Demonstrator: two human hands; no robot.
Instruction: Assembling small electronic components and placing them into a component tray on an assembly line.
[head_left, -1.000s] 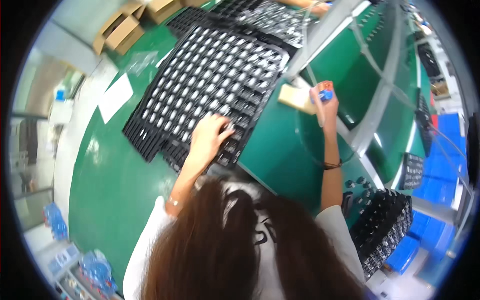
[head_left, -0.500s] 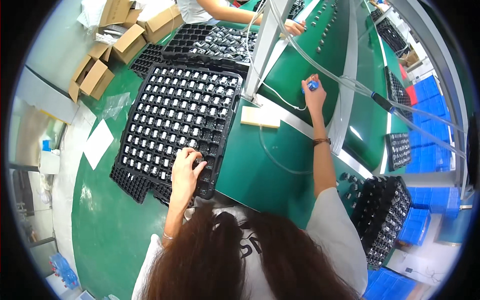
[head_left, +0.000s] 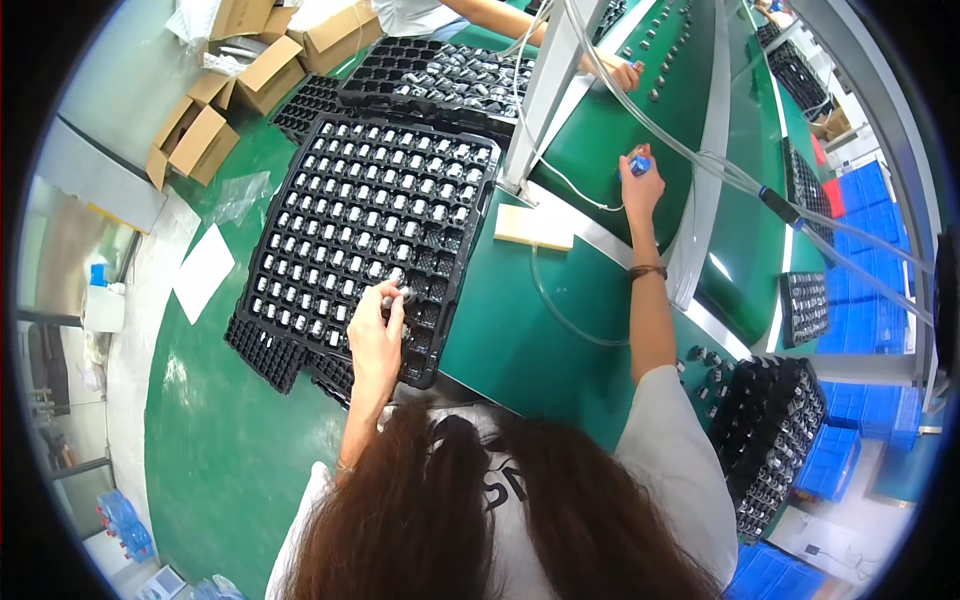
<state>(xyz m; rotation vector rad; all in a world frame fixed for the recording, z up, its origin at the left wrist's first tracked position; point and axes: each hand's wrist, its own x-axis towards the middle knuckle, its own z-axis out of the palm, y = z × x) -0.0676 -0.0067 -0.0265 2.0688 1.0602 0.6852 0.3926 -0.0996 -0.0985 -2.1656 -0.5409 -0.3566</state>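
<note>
My left hand (head_left: 376, 330) rests on the near right part of a black compartment tray (head_left: 300, 190), its fingertips pinched on a small silvery part (head_left: 403, 292). The tray holds several rows of the same small silvery parts. My right hand (head_left: 640, 180) is stretched far forward over the green conveyor belt (head_left: 620, 130), gripping a small blue object (head_left: 639, 163). A dark band circles that wrist. A pale wooden block (head_left: 534, 227) lies on the green table (head_left: 520, 340) between my two hands.
More black trays (head_left: 440, 70) of parts lie beyond, where another person's hand (head_left: 622, 73) reaches in. Open cardboard boxes (head_left: 250, 70) stand at far left. A stack of black trays (head_left: 770, 430) and blue crates (head_left: 860, 300) are at right. Clear hoses (head_left: 720, 170) cross above the belt.
The view has shifted. My left hand's fingers have closed onto one small part at the tray's near right; my right hand stays stretched out with the blue object.
</note>
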